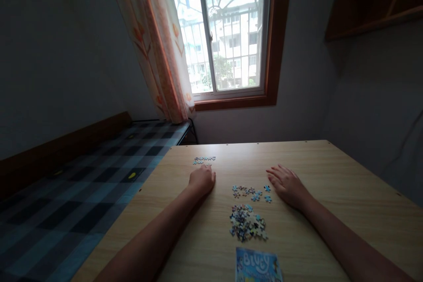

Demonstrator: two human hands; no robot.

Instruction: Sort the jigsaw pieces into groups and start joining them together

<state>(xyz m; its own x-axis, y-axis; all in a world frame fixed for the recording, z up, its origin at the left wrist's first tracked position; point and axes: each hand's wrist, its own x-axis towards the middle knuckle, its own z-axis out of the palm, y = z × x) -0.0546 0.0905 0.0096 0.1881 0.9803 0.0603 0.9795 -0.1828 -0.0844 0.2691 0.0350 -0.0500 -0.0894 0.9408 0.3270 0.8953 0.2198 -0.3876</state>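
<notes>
One camera is worn on the head. It is pointed forward and down, across the surface (239,161) to the window (231,39). The left hand (202,179) and the right hand (287,186) are seen from above, quite near.

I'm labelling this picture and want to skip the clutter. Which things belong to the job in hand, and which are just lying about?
In the job:
far pieces, by the left hand
loose pieces, near the right hand
pile of pieces
table
Bluey picture, probably

Just around, seemingly:
bed
curtain
window
shelf
</notes>
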